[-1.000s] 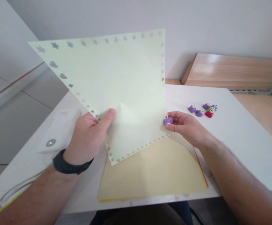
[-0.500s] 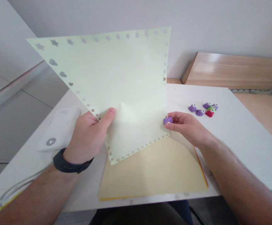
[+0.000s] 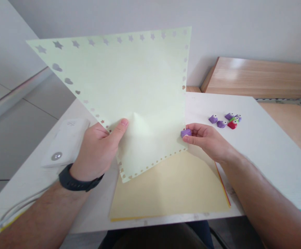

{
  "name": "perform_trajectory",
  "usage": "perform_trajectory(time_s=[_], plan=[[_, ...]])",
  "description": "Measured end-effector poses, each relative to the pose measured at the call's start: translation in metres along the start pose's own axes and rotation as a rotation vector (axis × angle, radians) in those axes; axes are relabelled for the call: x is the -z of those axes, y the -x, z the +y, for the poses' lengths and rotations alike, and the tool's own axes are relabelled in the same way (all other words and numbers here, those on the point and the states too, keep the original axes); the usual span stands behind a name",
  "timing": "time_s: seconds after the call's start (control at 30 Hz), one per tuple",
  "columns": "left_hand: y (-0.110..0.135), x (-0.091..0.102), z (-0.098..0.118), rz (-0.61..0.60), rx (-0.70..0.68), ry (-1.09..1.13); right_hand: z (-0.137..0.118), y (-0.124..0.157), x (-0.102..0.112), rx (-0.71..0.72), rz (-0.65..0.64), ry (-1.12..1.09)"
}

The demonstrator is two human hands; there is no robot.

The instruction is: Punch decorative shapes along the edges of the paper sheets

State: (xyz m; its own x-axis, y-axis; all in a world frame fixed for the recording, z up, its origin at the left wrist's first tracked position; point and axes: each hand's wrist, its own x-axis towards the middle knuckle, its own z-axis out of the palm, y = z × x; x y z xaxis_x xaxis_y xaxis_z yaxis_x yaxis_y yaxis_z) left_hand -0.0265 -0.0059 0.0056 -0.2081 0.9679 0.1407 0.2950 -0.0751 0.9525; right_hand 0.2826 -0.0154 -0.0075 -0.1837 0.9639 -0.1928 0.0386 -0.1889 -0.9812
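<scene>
My left hand (image 3: 98,148) pinches a pale green sheet of paper (image 3: 129,90) near its lower left edge and holds it upright over the table. Small star and heart cut-outs run along all its edges. My right hand (image 3: 207,140) is closed on a small purple paper punch (image 3: 186,132) clamped on the sheet's right edge, near the lower corner. Under the sheet lies a stack of yellow paper (image 3: 171,186) with coloured sheets showing at its right edge.
Several small punches (image 3: 225,121), purple, green and red, lie on the white table (image 3: 264,148) to the right. A white device (image 3: 65,143) with a cable rests at the left. A wooden board (image 3: 259,77) stands behind by the wall.
The green sheet has tilted slightly, its top right corner rising and shifting right. Both hands stay almost where they were.
</scene>
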Motion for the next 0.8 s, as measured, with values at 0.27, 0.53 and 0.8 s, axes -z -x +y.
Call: perform_trajectory(time_s=[0.27,0.53,0.8], plan=[[-0.0009,-0.0002,-0.0037,-0.015,-0.012,0.018,-0.0015,-0.001,-0.0021,0.009,0.022,-0.006],[-0.0003,-0.0014,0.0039,0.006,-0.021,-0.021,-0.0016,-0.0008,-0.0039,0.035,0.004,0.003],[-0.0003,0.0001,0.0027,-0.03,-0.025,-0.038,-0.0037,-0.0027,-0.0071,0.015,0.012,0.001]])
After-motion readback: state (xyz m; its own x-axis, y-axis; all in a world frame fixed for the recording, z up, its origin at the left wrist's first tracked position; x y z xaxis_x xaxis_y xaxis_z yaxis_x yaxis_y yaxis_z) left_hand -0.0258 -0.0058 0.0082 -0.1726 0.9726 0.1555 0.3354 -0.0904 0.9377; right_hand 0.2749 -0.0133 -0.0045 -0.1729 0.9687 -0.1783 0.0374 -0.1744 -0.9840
